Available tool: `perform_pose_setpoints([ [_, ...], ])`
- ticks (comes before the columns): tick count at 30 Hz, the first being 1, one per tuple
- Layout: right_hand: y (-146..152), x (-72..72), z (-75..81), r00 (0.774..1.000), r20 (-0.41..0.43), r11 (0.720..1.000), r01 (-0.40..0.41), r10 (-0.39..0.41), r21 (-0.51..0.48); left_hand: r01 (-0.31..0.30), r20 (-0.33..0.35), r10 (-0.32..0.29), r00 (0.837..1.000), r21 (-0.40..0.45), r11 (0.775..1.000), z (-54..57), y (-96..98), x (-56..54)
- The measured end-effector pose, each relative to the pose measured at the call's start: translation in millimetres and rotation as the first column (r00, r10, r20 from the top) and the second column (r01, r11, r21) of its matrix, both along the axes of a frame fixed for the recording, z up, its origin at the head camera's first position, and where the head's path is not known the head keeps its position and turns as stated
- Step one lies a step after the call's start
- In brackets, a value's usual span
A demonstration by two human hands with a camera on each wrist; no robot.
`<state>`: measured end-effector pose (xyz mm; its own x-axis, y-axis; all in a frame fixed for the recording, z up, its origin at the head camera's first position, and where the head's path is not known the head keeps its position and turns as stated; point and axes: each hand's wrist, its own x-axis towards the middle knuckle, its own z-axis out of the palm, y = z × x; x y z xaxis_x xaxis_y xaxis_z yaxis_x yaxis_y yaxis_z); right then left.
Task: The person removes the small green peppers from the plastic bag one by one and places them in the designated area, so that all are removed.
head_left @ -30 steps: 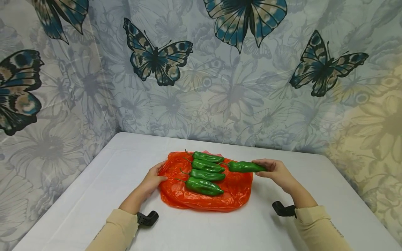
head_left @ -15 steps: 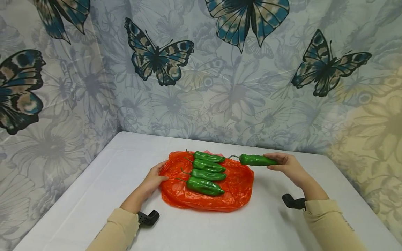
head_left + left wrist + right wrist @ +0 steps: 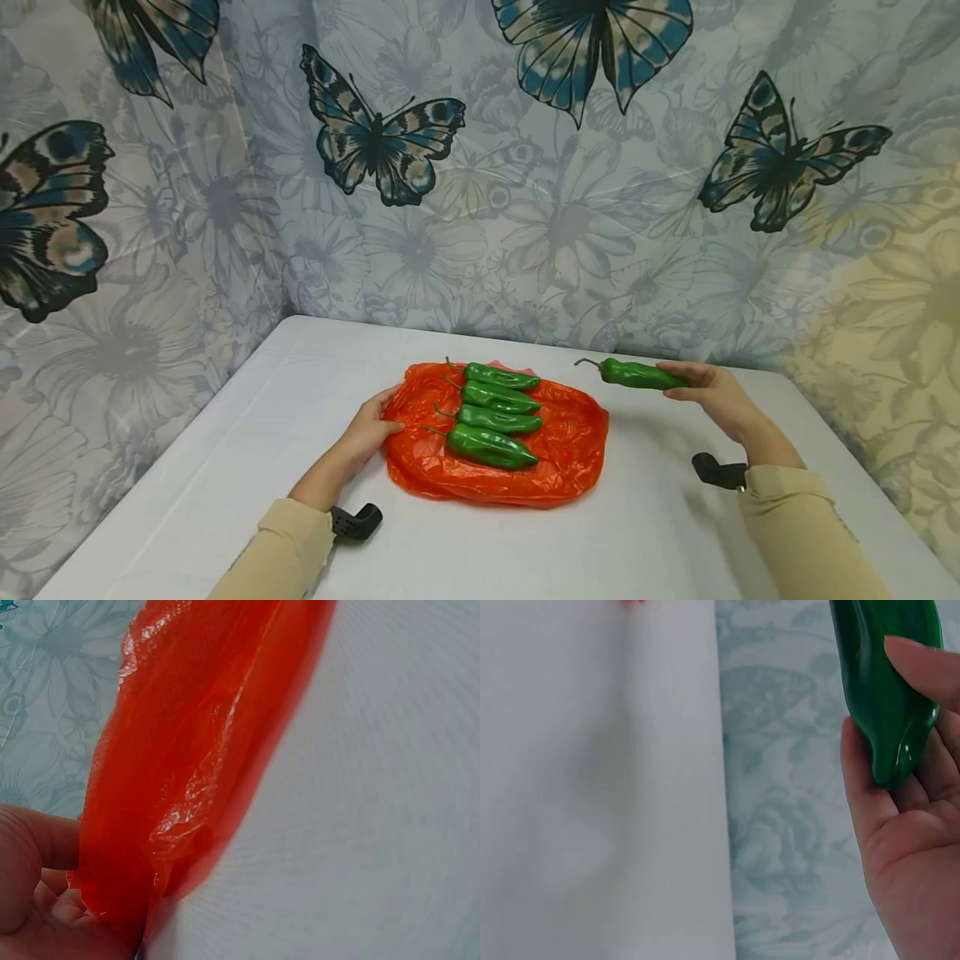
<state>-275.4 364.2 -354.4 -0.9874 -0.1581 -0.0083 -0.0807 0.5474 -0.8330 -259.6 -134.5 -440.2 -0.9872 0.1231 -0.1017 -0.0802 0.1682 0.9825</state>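
Observation:
A crumpled red plastic bag point(image 3: 566, 450) lies on the table, with several green peppers point(image 3: 491, 446) in a column on top of it, stems to the left. My left hand point(image 3: 369, 429) pinches the bag's left edge between thumb and fingers; the left wrist view shows the red film point(image 3: 180, 772) running up from that hand point(image 3: 45, 885). Off to the bag's right, my right hand point(image 3: 716, 396) holds one more green pepper point(image 3: 637, 374) by its tip, raised above the table with its stem pointing left. The right wrist view shows the thumb over that pepper point(image 3: 889, 690) and fingers beneath.
The white table point(image 3: 600, 542) ends at a back edge close to the butterfly-patterned wall cloth point(image 3: 562, 233). Black wrist cameras point(image 3: 358, 523) sit on both wrists, below the tan sleeves' cuffs.
My right hand has carried its pepper to the right and slightly up, away from the bag. The left hand stays at the bag's edge, and the other peppers keep their places.

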Motion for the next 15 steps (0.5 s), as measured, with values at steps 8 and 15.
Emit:
perform_pose_setpoints([
  [8,14,-8.4,3.7,0.997,0.074,1.0,-0.005,0.007,-0.021,-0.006,-0.001,0.006,1.0,0.0,1.0,0.5,-0.2,-0.1],
  [15,21,-17.4,-0.4,0.993,0.116,1.0,0.014,-0.015,0.007,-0.003,-0.006,0.003,1.0,-0.003,1.0,0.1,0.1,0.3],
])
